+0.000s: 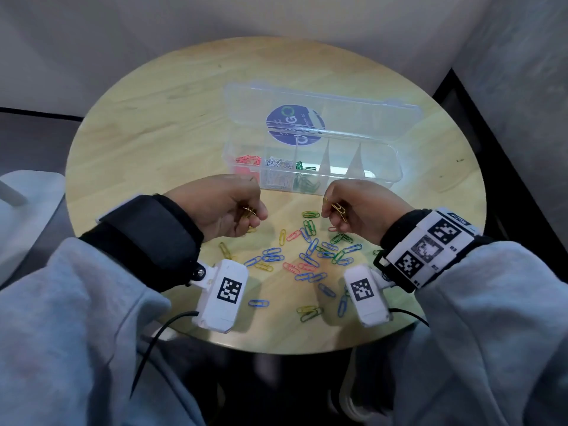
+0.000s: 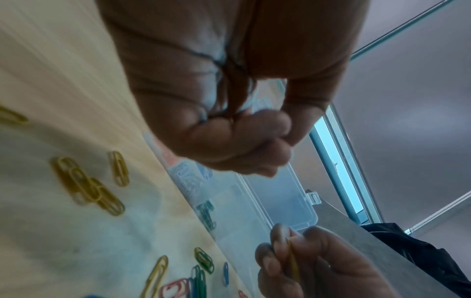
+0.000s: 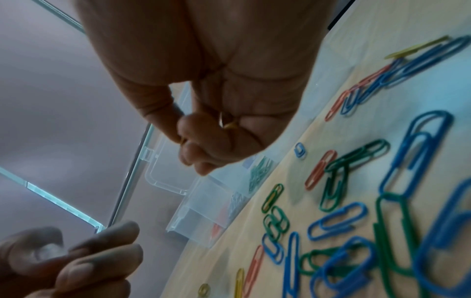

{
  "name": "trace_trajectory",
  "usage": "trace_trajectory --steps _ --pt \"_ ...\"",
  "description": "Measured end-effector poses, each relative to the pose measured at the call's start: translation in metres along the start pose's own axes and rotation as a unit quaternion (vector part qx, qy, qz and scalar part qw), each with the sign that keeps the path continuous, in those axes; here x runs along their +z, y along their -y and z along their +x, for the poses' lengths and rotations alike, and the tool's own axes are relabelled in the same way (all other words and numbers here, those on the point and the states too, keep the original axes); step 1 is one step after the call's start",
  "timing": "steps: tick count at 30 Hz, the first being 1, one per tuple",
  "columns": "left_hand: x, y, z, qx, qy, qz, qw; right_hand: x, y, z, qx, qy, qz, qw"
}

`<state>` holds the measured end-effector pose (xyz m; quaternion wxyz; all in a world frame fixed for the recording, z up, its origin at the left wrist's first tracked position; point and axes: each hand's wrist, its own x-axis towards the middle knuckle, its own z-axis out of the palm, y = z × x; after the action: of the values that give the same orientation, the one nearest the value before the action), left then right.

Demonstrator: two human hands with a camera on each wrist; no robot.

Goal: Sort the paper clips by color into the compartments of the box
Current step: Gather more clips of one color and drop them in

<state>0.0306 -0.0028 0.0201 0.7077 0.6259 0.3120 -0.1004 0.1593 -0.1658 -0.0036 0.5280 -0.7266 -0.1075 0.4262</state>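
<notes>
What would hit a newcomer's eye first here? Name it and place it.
First, the bright scatter of paper clips, blue, green, red and yellow, lying on the round wooden table between the wrists. Just above it, the left hand and right hand each hold yellow clips in curled fingers. Behind them sits the open clear box, with red, pale and green clips in its three leftmost compartments.

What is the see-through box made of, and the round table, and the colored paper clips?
Box: clear, glossy plastic, probably; the clips inside show through. Table: pale wood or a wood-look top, with visible grain. Paper clips: likely wire with a colored coating, judging by their thin bent loops.
</notes>
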Motion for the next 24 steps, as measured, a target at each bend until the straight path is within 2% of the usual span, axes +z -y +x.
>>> trace_trajectory --steps 2,4,5,7,9,12,14,16,19,24 --pt "0.001 0.001 0.002 0.002 -0.005 0.029 1.0 -0.001 0.0 0.001 0.002 0.009 -0.009 1.0" --pt "0.004 0.005 0.005 0.01 -0.006 0.124 0.992 -0.001 -0.001 0.0 0.004 0.036 -0.031 0.999" --pt "0.005 0.008 0.005 0.016 0.004 0.206 0.978 -0.001 -0.002 -0.001 0.006 0.06 -0.051 0.997" --pt "0.01 0.014 0.003 0.021 0.038 0.383 0.923 0.001 -0.006 -0.005 0.008 0.119 -0.132 0.984" --pt "0.013 0.021 0.002 0.011 0.051 0.507 0.861 0.004 -0.009 -0.009 0.01 0.184 -0.247 0.951" --pt "0.019 0.028 0.002 0.019 0.033 0.582 0.812 0.012 -0.007 -0.021 -0.017 0.243 -0.433 0.868" --pt "0.02 0.032 0.005 0.027 0.021 0.599 0.8 0.021 -0.008 -0.029 -0.057 0.237 -0.538 0.807" --pt "0.021 0.034 0.006 0.03 0.014 0.608 0.793 0.031 -0.012 -0.035 -0.085 0.241 -0.578 0.775" --pt "0.023 0.039 0.008 0.025 0.008 0.613 0.79 0.042 -0.021 -0.038 -0.099 0.266 -0.599 0.749" --pt "0.021 0.042 0.01 0.017 -0.002 0.611 0.791 0.046 -0.027 -0.034 -0.093 0.277 -0.617 0.731"
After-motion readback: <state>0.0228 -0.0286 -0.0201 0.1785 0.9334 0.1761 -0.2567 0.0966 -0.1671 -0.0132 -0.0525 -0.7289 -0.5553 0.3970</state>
